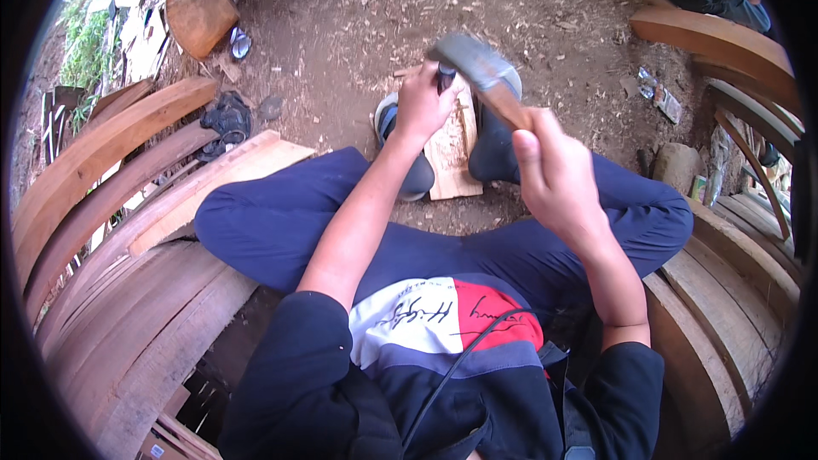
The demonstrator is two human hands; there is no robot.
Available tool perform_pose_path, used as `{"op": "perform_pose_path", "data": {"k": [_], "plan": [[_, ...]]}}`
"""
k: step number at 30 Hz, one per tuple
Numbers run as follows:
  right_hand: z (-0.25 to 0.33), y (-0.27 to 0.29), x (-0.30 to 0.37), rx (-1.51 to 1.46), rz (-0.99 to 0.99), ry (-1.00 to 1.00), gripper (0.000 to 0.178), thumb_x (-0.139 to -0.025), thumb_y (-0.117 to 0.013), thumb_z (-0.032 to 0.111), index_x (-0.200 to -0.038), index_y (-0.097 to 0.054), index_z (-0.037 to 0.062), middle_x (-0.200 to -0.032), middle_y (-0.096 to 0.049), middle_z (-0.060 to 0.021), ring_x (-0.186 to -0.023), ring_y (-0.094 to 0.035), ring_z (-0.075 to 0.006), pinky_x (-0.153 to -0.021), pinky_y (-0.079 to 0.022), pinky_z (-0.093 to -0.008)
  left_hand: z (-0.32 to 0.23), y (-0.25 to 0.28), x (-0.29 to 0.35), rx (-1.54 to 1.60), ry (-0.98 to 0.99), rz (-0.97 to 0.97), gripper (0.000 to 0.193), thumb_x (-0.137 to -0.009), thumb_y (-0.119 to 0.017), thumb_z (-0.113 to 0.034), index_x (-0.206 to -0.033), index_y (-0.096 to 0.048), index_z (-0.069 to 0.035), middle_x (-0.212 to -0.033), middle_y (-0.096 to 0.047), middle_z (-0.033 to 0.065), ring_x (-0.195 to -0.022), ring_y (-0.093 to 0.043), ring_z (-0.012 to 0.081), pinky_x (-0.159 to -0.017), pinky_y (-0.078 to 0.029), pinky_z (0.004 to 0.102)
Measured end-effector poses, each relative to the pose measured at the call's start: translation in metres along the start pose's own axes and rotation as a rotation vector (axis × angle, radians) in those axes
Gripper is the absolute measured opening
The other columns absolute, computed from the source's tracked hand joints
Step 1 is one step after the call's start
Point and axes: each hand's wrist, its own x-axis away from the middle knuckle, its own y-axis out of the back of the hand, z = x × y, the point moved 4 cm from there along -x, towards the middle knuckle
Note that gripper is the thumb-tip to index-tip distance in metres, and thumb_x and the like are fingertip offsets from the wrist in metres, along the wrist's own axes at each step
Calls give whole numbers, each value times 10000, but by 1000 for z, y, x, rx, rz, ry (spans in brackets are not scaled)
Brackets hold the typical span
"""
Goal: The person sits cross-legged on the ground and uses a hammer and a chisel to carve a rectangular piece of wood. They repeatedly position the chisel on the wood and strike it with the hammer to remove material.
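Dirt ground, curved wooden planks (pixel 111 153) at frame left and right. Our left hand (pixel 423 102) grips chisel (pixel 445 77) on small board (pixel 452 149) at upper centre, held between shoes. Right hand (pixel 554 170) clenches raised mallet (pixel 477 64). Carving step; next strike needs square hit on chisel head.

Curved wooden planks (pixel 102 170) are stacked on the left, and more curved planks (pixel 724 43) rise on the right. A cut log block (pixel 200 15) stands on the dirt ground (pixel 341 25), near a dark crumpled cloth (pixel 226 119). Crushed plastic litter (pixel 658 94) lies farther right.
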Motion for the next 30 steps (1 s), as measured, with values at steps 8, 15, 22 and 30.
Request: {"op": "perform_pose_path", "data": {"k": [8, 15, 22, 30], "plan": [[-42, -12, 0, 124, 97, -190, 248, -1004, -475, 237, -1105, -516, 15, -737, -612, -249, -705, -605, -486, -631, -471, -536, -8, -1, 1, 60, 117, 148, 340, -825, -731, -199, -1041, -494, -84, -772, -644, 177, -749, -659, 413, -618, -508, 469], [9, 21, 5, -195, -266, 304, 445, -1017, -417, 429, -873, -495, 15, -583, -461, -83, -493, -471, -216, -455, -344, -330, 2, -1, 3, 55, 122, 107, 313, -813, -718, -162, -1027, -508, -75, -809, -652, 179, -765, -658, 404, -635, -507, 457], [12, 26, 7, -139, -210, 161, 421, -1023, -425, 394, -1025, -523, -16, -643, -515, -103, -526, -508, -229, -500, -393, -334, 0, -8, 9, -40, 218, 129, 357, -818, -737, -187, -1037, -472, -88, -801, -657, 193, -793, -651, 429, -651, -520, 487], [-24, -7, 5, 125, -56, -94, 291, -1021, -432, 316, -1064, -537, 48, -683, -614, -242, -667, -627, -468, -584, -469, -545, -5, -3, 8, 59, 169, 131, 328, -812, -739, -173, -991, -479, -85, -845, -659, 194, -840, -665, 415, -693, -528, 479]]}}
